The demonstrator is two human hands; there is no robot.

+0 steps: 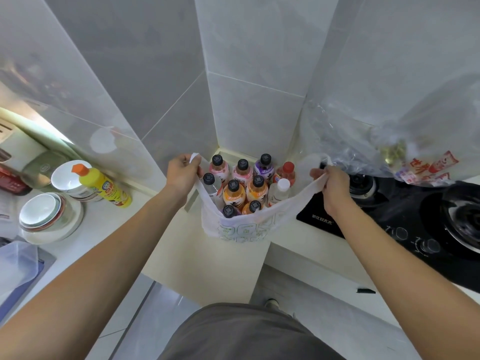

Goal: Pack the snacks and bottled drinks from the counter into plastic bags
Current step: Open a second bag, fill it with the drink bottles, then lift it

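Out beyond my left hand (181, 172) sit stacked bowls (46, 216) and a yellow squeeze bottle (104, 185) on the tabletop (135, 219); they look like kitchen things, not part of the packing.

My left hand pinches the left handle (194, 158) of the white plastic bag (244, 227), fingers curled around the strip. Between my two hands the bag stands open on the tabletop corner, and the bottled drinks (241, 185) stand upright inside it, caps up, packed close together.

My right hand (332, 185) grips the right handle (315, 184) the same way, stretched taut.

To do this well, I judge I should bring both handles together over the caps before lifting, and raise them evenly so the load does not tip toward one side. With this many bottles the thin film could stretch at the handles, so a slow lift seems wise.

Past my right hand, over the black gas stove (415, 216), lies a clear plastic bag (376, 141) with red-printed snack packets (426, 167) inside.

The bottoms of the bottles are hidden by the bag wall, so I cannot count them surely. The clear bag's outline is blurred, and its contents are hard to read. The stove is cut off at the picture's edge.
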